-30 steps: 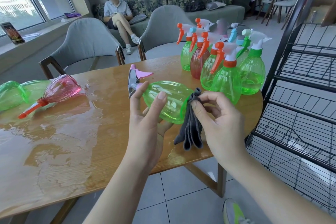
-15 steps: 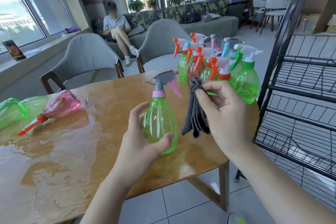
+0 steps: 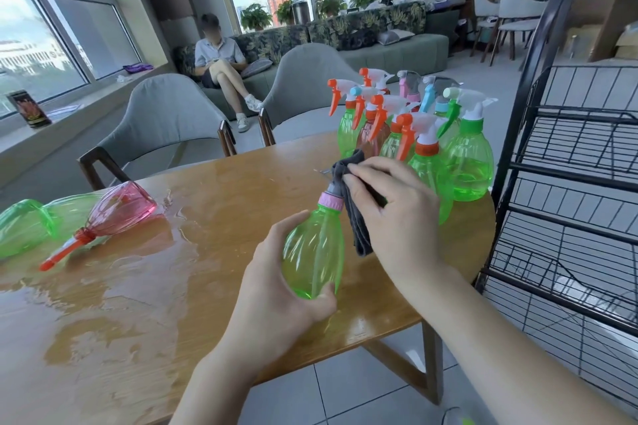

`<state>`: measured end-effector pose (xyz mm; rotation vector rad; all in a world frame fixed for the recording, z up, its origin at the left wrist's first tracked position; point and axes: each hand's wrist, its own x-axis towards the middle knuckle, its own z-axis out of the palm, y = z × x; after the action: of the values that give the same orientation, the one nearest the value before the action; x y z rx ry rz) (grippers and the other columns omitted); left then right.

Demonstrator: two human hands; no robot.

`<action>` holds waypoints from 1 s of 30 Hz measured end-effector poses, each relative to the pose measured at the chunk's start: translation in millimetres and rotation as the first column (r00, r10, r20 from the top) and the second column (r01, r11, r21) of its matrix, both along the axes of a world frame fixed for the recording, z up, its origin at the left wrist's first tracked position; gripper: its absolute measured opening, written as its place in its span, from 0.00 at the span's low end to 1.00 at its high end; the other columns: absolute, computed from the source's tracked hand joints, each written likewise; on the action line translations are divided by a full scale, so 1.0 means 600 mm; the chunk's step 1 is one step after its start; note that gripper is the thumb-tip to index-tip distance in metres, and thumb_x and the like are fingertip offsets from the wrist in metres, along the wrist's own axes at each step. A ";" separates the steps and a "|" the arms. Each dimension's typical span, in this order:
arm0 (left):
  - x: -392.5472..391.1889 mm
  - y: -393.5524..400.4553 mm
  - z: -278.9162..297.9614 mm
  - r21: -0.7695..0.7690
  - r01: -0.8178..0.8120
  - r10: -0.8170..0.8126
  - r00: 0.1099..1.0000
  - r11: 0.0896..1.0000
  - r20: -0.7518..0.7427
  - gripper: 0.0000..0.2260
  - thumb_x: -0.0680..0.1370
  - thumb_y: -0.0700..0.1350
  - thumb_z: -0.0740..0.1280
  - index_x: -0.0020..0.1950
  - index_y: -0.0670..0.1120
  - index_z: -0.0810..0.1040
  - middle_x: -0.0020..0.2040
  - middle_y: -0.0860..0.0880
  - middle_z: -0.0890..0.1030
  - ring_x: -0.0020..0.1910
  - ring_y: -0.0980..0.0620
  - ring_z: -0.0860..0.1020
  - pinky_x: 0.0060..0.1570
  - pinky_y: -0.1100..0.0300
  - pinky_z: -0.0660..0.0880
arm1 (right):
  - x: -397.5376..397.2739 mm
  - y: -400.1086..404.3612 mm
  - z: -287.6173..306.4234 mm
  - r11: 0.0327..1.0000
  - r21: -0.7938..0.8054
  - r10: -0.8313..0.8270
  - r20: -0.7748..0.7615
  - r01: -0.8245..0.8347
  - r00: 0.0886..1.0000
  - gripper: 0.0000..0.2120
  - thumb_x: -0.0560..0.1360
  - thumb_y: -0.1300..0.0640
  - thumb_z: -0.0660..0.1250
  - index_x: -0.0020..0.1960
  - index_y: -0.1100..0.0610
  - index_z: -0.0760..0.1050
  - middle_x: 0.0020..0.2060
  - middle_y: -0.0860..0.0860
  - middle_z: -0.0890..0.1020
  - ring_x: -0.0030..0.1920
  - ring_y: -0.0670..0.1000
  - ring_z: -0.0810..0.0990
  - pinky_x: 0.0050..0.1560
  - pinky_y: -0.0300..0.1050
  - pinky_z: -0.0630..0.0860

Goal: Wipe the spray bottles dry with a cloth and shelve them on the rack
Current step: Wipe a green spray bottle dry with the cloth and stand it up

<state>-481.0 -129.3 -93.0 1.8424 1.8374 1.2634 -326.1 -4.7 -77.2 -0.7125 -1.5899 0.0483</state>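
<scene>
Currently the left hand (image 3: 276, 290) is gripping a green spray bottle (image 3: 312, 252) by its base above the table's near edge, while the right hand (image 3: 397, 217) is pinching a grey cloth (image 3: 355, 217) around its nozzle. Nothing is sitting on the black wire rack (image 3: 569, 166) yet, as far as it shows. About eight upright bottles (image 3: 466, 155) are crowding the table's (image 3: 224, 183) far right corner. Three more are lying (image 3: 117, 210) at its wet left edge.

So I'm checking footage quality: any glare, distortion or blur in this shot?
Head view: window light glares off the wet table; the wide lens bends the rack and window frames near the edges; the green bottle, grey cloth, left hand and right hand look sharp.
</scene>
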 end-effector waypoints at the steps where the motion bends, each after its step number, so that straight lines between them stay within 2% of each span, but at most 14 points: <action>1: -0.001 0.000 -0.001 0.005 -0.003 0.003 1.000 1.000 -0.002 0.39 0.66 0.47 0.79 0.73 0.66 0.68 0.67 0.65 0.77 0.70 0.59 0.75 0.68 0.59 0.70 | -0.006 -0.005 -0.002 1.000 -0.001 0.017 0.004 -0.017 1.000 0.07 0.78 0.63 0.74 0.56 0.63 0.86 0.50 0.54 0.86 0.50 0.53 0.84 0.55 0.39 0.78; 4: -0.009 0.001 -0.002 -0.001 0.005 -0.005 1.000 1.000 -0.012 0.39 0.68 0.42 0.81 0.73 0.64 0.68 0.67 0.65 0.77 0.70 0.59 0.74 0.68 0.59 0.70 | -0.015 -0.012 -0.003 0.998 0.003 0.065 0.044 -0.065 0.997 0.07 0.79 0.63 0.73 0.56 0.63 0.86 0.51 0.54 0.85 0.52 0.52 0.83 0.58 0.38 0.77; 9: -0.010 -0.001 -0.001 -0.007 0.024 -0.024 1.000 1.000 -0.008 0.38 0.66 0.51 0.77 0.73 0.65 0.67 0.68 0.64 0.76 0.70 0.59 0.74 0.69 0.57 0.70 | -0.013 -0.010 -0.004 0.994 0.016 0.106 0.076 -0.107 0.991 0.08 0.80 0.61 0.71 0.56 0.62 0.86 0.52 0.53 0.84 0.54 0.54 0.81 0.59 0.41 0.76; 13: -0.003 0.000 -0.004 0.008 0.015 -0.015 1.000 1.000 -0.019 0.38 0.66 0.50 0.76 0.73 0.65 0.68 0.67 0.63 0.77 0.70 0.57 0.75 0.69 0.55 0.71 | -0.006 -0.002 -0.014 0.999 0.030 0.037 0.054 -0.039 0.998 0.08 0.80 0.63 0.71 0.57 0.63 0.85 0.51 0.56 0.83 0.51 0.57 0.82 0.54 0.48 0.79; 17: -0.006 -0.001 -0.012 0.027 -0.006 0.006 1.000 1.000 0.000 0.38 0.68 0.42 0.81 0.72 0.63 0.69 0.66 0.65 0.77 0.69 0.60 0.75 0.65 0.67 0.69 | 0.008 0.008 -0.018 0.998 0.043 -0.040 0.003 0.040 0.999 0.08 0.80 0.63 0.71 0.58 0.64 0.85 0.51 0.57 0.83 0.51 0.58 0.83 0.53 0.49 0.80; 21: -0.007 -0.003 -0.015 0.048 -0.032 0.029 0.998 0.998 0.060 0.38 0.68 0.38 0.80 0.72 0.60 0.70 0.65 0.68 0.77 0.69 0.65 0.73 0.62 0.78 0.65 | 0.007 0.003 -0.040 0.998 0.068 -0.020 0.059 0.016 0.998 0.09 0.79 0.65 0.72 0.58 0.65 0.85 0.51 0.58 0.84 0.51 0.57 0.84 0.54 0.49 0.81; 24: -0.008 -0.005 -0.011 0.040 -0.033 0.028 0.993 0.999 0.117 0.38 0.68 0.36 0.80 0.71 0.59 0.71 0.63 0.71 0.77 0.68 0.69 0.73 0.61 0.80 0.65 | 0.009 -0.002 -0.058 0.998 0.056 -0.007 0.086 0.002 0.996 0.10 0.78 0.67 0.73 0.58 0.65 0.85 0.51 0.58 0.84 0.51 0.57 0.84 0.54 0.52 0.82; 30: 0.007 -0.009 -0.011 0.036 -0.027 0.021 0.988 0.999 0.155 0.37 0.68 0.36 0.80 0.70 0.61 0.71 0.63 0.69 0.78 0.69 0.65 0.74 0.62 0.77 0.67 | 0.006 -0.007 -0.039 0.995 0.104 -0.019 0.058 0.013 0.998 0.09 0.79 0.66 0.72 0.59 0.66 0.85 0.52 0.58 0.84 0.51 0.57 0.85 0.54 0.50 0.83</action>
<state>-476.7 -134.9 -99.4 1.6933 1.7701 1.4157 -322.3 -9.1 -100.4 -0.6513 -1.6306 -0.0670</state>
